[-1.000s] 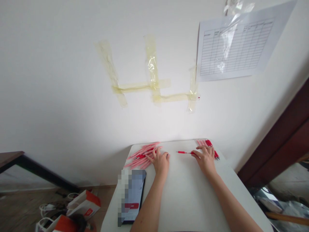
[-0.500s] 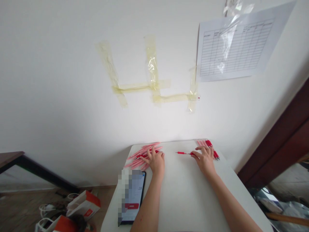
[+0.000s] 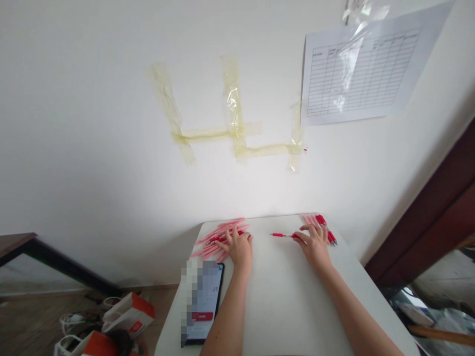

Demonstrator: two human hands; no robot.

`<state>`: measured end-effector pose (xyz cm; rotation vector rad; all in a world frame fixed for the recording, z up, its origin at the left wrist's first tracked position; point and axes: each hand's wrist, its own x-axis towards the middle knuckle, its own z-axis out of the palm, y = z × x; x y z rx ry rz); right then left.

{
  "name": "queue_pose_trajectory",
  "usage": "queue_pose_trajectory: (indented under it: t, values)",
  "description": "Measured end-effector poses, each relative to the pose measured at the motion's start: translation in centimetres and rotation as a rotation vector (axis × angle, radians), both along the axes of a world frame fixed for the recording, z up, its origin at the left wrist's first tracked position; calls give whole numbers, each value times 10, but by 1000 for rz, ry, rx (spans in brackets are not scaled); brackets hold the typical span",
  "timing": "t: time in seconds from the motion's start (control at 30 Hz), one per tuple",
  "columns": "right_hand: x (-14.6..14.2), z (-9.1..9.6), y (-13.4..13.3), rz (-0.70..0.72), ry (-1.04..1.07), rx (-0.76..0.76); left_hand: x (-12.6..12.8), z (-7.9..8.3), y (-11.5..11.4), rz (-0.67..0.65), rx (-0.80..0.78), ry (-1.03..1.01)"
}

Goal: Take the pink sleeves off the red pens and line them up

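Note:
My left hand lies on a loose pile of pink-red pens at the far left of the white table, fingers bent down onto the pens. My right hand pinches one end of a single red pen that lies pointing left on the tabletop. Behind that hand, a second group of red pens lies near the table's far right corner.
A phone with a lit screen lies at the table's left edge. The white wall behind carries strips of yellowed tape and a printed sheet. Boxes and cables sit on the floor at left; a dark wooden frame stands at right.
My left hand slid a little leftward onto the pen pile between one second ago and half a second ago. My right hand and its pen have stayed put.

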<state>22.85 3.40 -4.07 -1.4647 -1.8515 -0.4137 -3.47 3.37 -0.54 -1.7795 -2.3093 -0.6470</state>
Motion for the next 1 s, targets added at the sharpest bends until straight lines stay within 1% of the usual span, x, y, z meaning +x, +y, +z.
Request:
queue_pose_trajectory:
  t: [0.37,1.0]
  values:
    - [-4,0,-2,9,-14,-38,-1,-1,2,-1,29,11]
    - [-2,-1,-1,7,-9,-18,-1,1,1,-18,14,-3]
